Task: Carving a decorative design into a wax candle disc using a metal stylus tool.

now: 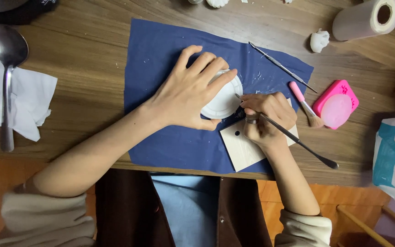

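1. The left hand [189,91] lies spread, fingers wide, flat on the white round piece [225,98] at the middle of the blue mat [161,59].
2. The right hand [266,116] grips a thin metal tool [298,142], its tip touching that piece's right edge.
3. A pink mould [337,104] sits right of the mat; a spoon [6,68] lies well left.

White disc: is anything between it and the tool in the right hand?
Nothing visible. The tool in the right hand reaches the white disc at its right edge, while the left hand lies on top.
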